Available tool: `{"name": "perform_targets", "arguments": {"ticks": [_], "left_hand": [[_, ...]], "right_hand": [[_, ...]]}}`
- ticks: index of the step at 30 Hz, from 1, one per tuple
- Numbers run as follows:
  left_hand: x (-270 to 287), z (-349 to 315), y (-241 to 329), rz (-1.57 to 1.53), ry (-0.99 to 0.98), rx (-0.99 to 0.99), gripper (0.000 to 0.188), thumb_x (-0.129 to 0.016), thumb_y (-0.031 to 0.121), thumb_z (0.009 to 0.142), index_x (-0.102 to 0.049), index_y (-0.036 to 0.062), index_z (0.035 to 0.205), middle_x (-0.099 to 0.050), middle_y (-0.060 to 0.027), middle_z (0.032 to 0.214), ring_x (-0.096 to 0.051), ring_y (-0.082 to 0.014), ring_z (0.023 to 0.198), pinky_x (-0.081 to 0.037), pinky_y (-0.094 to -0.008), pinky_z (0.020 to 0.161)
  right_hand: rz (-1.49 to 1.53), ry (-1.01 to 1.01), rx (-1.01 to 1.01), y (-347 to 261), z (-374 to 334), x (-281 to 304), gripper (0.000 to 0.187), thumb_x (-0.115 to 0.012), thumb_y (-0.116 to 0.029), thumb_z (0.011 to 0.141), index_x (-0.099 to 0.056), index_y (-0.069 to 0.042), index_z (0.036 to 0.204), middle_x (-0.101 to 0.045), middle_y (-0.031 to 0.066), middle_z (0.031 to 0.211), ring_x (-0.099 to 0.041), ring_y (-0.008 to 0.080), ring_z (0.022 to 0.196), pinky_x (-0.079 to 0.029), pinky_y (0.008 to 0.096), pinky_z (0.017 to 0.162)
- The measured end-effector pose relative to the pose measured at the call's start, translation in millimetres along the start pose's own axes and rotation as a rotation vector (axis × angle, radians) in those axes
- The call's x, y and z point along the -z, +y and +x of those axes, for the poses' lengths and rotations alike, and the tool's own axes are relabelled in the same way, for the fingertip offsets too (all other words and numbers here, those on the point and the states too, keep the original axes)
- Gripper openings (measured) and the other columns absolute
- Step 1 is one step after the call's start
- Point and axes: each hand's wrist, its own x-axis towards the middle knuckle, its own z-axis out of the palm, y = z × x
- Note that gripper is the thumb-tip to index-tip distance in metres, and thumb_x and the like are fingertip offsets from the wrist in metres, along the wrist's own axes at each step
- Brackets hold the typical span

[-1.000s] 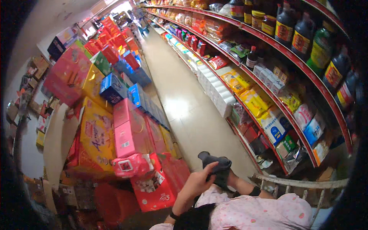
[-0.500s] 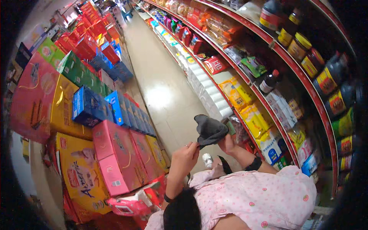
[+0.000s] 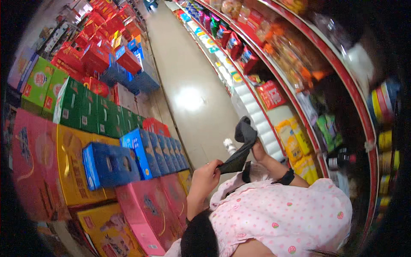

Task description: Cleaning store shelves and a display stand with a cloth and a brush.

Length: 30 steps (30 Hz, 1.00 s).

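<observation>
- While your left hand (image 3: 204,180) pinches the lower end of a dark grey cloth (image 3: 235,159), its thumb and fingers pressed together on the fabric, your right hand (image 3: 260,152) is closed on the upper end; some of its fingers are hidden.
- Cloth count: one. It slants between the two hands, in front of your body and above the aisle floor (image 3: 188,85). The two-ended grip probably keeps it drawn out lengthwise; its upper part flops over in a loose fold, presumably because it is soft.
- One black wristband (image 3: 286,176) shows on your right wrist. Below the hands: one strawberry-print garment (image 3: 274,210), pink on white.
- Left of your hands: about six blue cartons (image 3: 162,152) upright in a row, faces turned alike, likely to save space and show their fronts. One further blue carton (image 3: 110,166) sits apart at the near end.
- Beyond them: dark green cartons (image 3: 89,112), at least five, also in a row; two light green cartons (image 3: 37,81) beside these.
- Nearer: two pink gift cartons (image 3: 145,210) side by side.
- Right: white wrapped packs (image 3: 252,113) lined along the low shelf, count unclear; above them, one red packet (image 3: 270,94).
</observation>
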Motion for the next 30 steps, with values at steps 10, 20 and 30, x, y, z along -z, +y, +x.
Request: {"name": "perform_targets", "arguments": {"ticks": [10, 20, 30], "left_hand": [[92.7, 210.3, -62.0, 0.149, 0.190, -0.036, 0.014, -0.055, 0.007, 0.082, -0.058, 0.0086, 0.096, -0.061, -0.0139, 0.076, -0.061, -0.0341, 0.065, -0.047, -0.0429, 0.056], [160.9, 387.5, -170.7, -0.110, 0.298, 0.084, 0.010, -0.053, -0.002, 0.081, -0.053, 0.0027, 0.091, -0.058, -0.0132, 0.096, -0.060, -0.0326, 0.079, -0.047, -0.0386, 0.067], [282.9, 603.0, -253.3, -0.145, 0.326, -0.047, 0.012, -0.055, -0.003, 0.080, -0.052, 0.0030, 0.090, -0.056, -0.0110, 0.093, -0.059, -0.0303, 0.074, -0.047, -0.0356, 0.062]], "right_hand": [[0.301, -0.164, -0.227, -18.0, 261.5, -50.7, 0.037, -0.039, -0.016, 0.094, -0.047, -0.002, 0.128, -0.053, 0.0047, 0.123, -0.046, 0.0154, 0.114, -0.034, 0.0291, 0.100], [0.022, -0.099, -0.146, -5.7, 452.8, -91.5, 0.037, -0.045, -0.005, 0.085, -0.051, 0.002, 0.121, -0.057, 0.0094, 0.116, -0.051, 0.0200, 0.110, -0.037, 0.0312, 0.099], [-0.113, 0.156, -0.100, -19.2, 698.9, -116.0, 0.033, -0.044, 0.000, 0.080, -0.058, 0.001, 0.110, -0.063, 0.0065, 0.102, -0.056, 0.0167, 0.096, -0.043, 0.0314, 0.089]]}}
